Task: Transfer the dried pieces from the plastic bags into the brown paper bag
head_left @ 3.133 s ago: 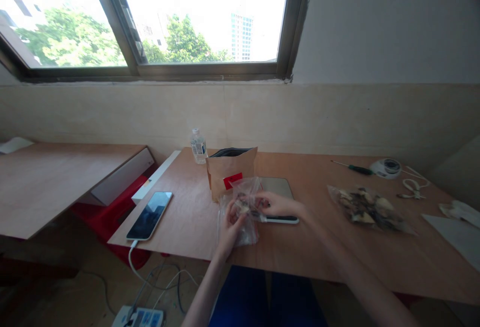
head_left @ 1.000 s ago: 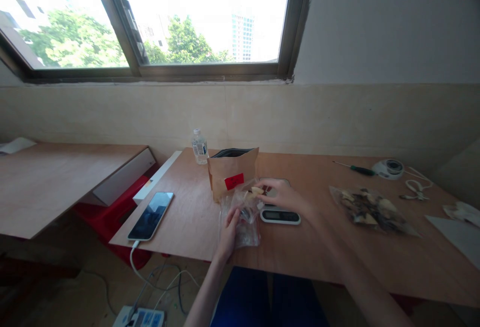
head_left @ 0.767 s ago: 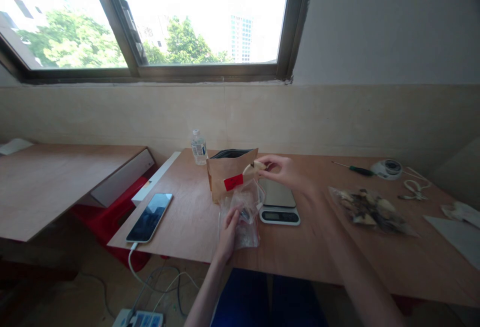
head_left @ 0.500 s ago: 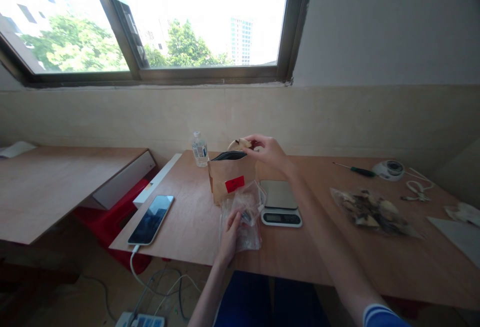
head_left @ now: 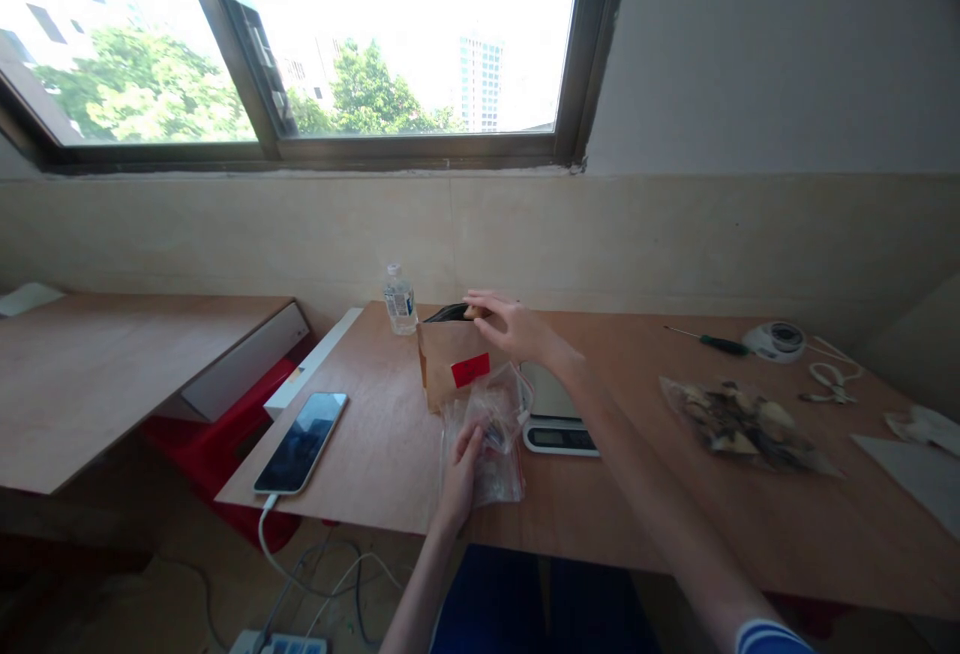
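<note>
A brown paper pouch (head_left: 444,359) with a red label (head_left: 470,370) stands upright with its dark mouth gaping. At that mouth my right hand (head_left: 514,326) has its fingers bent over the rim, closed on a tan dried slice (head_left: 474,312), mostly hidden by the fingers. My left hand (head_left: 463,464) rests on the table in front of the pouch, its fingers closed on a clear plastic bag (head_left: 499,399). More clear zip bags (head_left: 499,484) lie beneath it. A kitchen scale (head_left: 559,437) sits just right of the pouch, partly behind my right forearm.
A clear bag of dried brown and pale pieces (head_left: 742,424) lies to the right. Behind it are a screwdriver (head_left: 724,344), a white dome camera (head_left: 776,342) and its cable. On the left are a phone (head_left: 304,442) on a charging cable and a water bottle (head_left: 400,302).
My right hand has moved left and slightly down, bringing the tan slice from above the pouch's rim into its mouth. My left hand has stayed in place.
</note>
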Demonstrator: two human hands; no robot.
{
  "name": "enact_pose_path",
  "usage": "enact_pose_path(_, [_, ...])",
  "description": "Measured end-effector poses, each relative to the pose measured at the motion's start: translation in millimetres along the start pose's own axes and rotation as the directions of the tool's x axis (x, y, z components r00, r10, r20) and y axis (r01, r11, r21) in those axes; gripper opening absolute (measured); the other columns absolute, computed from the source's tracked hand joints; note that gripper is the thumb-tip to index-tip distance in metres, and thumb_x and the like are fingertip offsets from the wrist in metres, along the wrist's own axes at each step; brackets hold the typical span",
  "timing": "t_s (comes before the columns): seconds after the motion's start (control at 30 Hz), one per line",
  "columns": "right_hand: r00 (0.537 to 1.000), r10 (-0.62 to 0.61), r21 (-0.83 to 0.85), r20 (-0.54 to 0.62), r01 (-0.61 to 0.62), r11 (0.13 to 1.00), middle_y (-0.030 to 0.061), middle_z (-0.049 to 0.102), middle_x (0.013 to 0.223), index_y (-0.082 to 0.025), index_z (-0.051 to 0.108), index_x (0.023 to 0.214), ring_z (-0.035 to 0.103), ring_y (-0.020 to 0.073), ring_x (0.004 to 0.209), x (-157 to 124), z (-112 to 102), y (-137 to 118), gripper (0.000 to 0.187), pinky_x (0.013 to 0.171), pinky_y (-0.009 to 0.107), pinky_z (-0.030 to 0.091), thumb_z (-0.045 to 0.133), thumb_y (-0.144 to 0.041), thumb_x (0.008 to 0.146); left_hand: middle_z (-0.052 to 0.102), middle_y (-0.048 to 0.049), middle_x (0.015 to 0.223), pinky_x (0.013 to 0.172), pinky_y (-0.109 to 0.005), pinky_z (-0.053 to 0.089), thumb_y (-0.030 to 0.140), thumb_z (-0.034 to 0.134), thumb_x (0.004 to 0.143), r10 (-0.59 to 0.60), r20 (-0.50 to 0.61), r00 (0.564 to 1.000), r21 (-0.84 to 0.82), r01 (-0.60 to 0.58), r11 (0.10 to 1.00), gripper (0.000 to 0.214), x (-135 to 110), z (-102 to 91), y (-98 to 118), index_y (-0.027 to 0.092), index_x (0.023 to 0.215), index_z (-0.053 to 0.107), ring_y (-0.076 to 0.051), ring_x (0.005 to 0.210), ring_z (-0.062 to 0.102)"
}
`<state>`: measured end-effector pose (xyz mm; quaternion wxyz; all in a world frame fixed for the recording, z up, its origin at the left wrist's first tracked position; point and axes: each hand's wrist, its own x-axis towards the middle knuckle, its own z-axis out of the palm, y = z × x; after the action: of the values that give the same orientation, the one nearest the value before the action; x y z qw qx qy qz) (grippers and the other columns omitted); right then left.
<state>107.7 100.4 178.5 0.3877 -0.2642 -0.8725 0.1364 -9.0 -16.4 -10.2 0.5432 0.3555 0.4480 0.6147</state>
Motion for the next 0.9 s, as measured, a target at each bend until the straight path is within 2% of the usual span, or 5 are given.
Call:
enact_pose_path(0.13, [0.999, -0.034, -0.003, -0.038, 0.034, 0.999, 0.0062, 0.043, 0.137, -0.023, 0.038, 0.134, 0.038, 0.0151, 0.128, -9, -1, -5, 0.048, 0.107, 0.035, 0.032, 0.043, -0.017, 0.087, 0.062, -0.0066, 0.118, 0.101, -0.036, 0.033, 0.041, 0.058, 0.079, 0.018, 0.016, 1.0, 0.019, -0.018, 1.0, 0.037, 0, 0.5, 1, 0.02, 0.108, 0.065, -0.023, 0.116, 0.051])
enact_pose_path(0.47, [0.998, 0.047, -0.139, 0.032, -0.042, 0.989, 0.0062, 0.062, 0.112, -0.021, 0.059, 0.11, 0.051, 0.0209, 0.11, -22, -5, -9, 0.026, 0.099, 0.043, 0.033, 0.045, -0.021, 0.087, 0.062, -0.007, 0.118, 0.097, -0.033, 0.038, 0.041, 0.063, 0.075, -0.007, 0.012, 1.0, -0.025, 0.007, 1.0, 0.038, 0, 0.5, 0, 0.02, 0.107, 0.065, -0.023, 0.114, 0.053])
enact_pose_path(0.6, [0.985, 0.027, -0.019, -0.17, -0.03, 0.999, 0.0068, 0.055, 0.119, -0.023, 0.056, 0.113, 0.048, 0.0194, 0.113, -28, -6, -20, 0.03, 0.098, 0.038, 0.035, 0.042, -0.02, 0.087, 0.06, -0.0087, 0.121, 0.092, -0.032, 0.042, 0.038, 0.062, 0.077, 0.025, 0.076, 0.997, -0.033, -0.023, 0.999, 0.04, -4, 4.7, 10, 0.019, 0.111, 0.063, -0.024, 0.113, 0.054])
enact_pose_path(0.7, [0.929, 0.176, 0.149, -0.326, -0.134, 0.98, 0.0066, 0.058, 0.101, -0.021, 0.059, 0.096, 0.054, 0.0179, 0.098, -50, -1, -26, 0.023, 0.086, 0.032, 0.044, 0.039, -0.019, 0.086, 0.064, -0.0088, 0.115, 0.09, -0.033, 0.043, 0.036, 0.064, 0.075, 0.034, 0.107, 0.994, -0.028, -0.031, 0.999, 0.041, -7, 7.1, 17, 0.019, 0.112, 0.062, -0.024, 0.106, 0.058])
enact_pose_path(0.9, [0.908, 0.417, 0.231, 0.035, -0.413, 0.881, 0.0017, 0.06, 0.078, -0.02, 0.055, 0.079, 0.057, 0.0149, 0.072, -107, 22, -10, 0.009, 0.068, 0.027, 0.046, 0.046, -0.019, 0.081, 0.066, -0.0084, 0.107, 0.091, -0.033, 0.042, 0.032, 0.066, 0.073, 0.077, 0.099, 0.992, 0.01, -0.078, 0.997, 0.034, -9, 9.0, 22, 0.017, 0.104, 0.063, -0.022, 0.101, 0.06])
